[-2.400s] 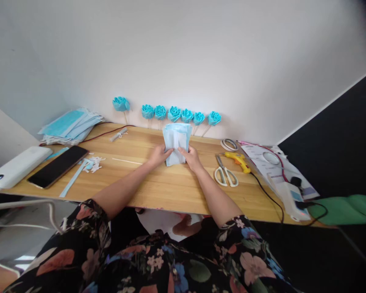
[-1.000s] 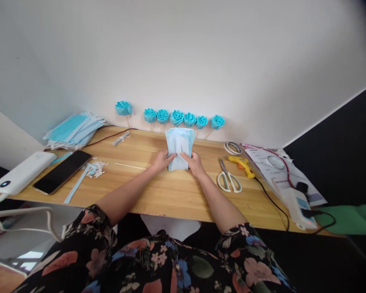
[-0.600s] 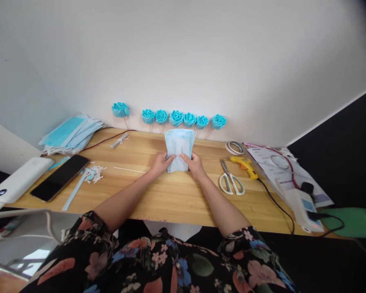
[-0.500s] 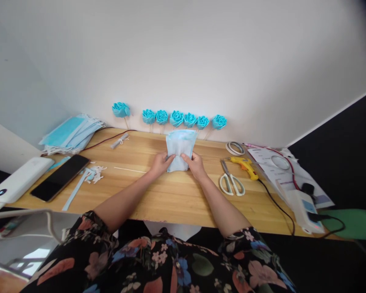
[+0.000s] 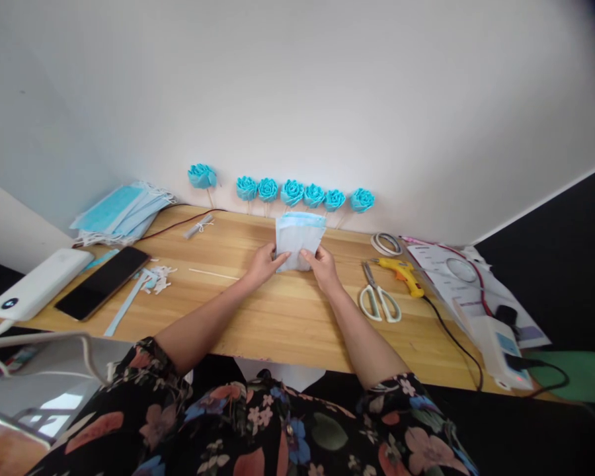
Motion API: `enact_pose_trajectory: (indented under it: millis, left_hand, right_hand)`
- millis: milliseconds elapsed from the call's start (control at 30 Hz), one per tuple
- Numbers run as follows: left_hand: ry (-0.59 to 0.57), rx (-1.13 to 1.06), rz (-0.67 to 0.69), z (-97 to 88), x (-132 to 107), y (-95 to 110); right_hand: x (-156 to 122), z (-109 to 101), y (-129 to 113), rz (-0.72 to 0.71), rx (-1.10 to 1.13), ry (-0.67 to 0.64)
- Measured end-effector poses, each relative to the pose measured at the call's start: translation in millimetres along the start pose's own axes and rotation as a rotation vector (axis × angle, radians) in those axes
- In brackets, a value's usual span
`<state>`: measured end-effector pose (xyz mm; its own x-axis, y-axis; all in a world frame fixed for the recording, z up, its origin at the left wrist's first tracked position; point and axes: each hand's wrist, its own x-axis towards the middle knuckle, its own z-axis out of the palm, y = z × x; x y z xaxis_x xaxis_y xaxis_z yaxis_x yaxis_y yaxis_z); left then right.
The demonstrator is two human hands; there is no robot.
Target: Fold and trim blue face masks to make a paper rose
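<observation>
Pale-blue mask sheets (image 5: 300,235) stand as a layered stack just right of the centre of the frame, tipped up above the wooden table (image 5: 277,324), with several top edges fanned slightly apart. The left hand (image 5: 264,266) grips the lower left side, nearly closed, its thumb laid over the front and its other fingers mostly hidden behind. The right hand (image 5: 326,270) mirrors it on the lower right side, thumb flat on the front and just apart from the other thumb.

Half a second ago the front sheet looked creased between the thumbs; now its face appears flatter and plainer, and the bottom edge sits a little higher in the frame. That reads as a change in how the stack is being handled, with the sheets kept together as one bundle and neither hand letting go.

Behind the stack, blue roses (image 5: 292,192) on thin stems lean against the wall (image 5: 297,99). Scissors (image 5: 373,286) and a yellow glue gun (image 5: 401,272) lie right of centre, out of either hand. Whole face masks (image 5: 114,215) are piled at the left.
</observation>
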<state>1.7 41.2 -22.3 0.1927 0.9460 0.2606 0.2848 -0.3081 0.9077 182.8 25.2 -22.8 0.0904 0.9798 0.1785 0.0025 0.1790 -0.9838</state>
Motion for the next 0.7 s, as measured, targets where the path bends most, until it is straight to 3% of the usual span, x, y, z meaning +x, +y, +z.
enact_pose_trajectory:
  millis: [300, 500, 700]
  left_hand:
    - [0.081, -0.040, 0.087, -4.3, -4.2, 8.7]
    - [0.003, -0.102, 0.082, -3.5, 2.1, -3.1]
    - [0.047, -0.096, 0.186, -2.0, 2.5, -4.0]
  right_hand:
    - [-6.0, 4.2, -9.2, -0.014, 0.020, 0.054]
    - [1.0, -0.4, 1.4, 0.039, -0.062, 0.037]
    - [1.1, 0.3, -1.1, -0.024, -0.028, 0.122]
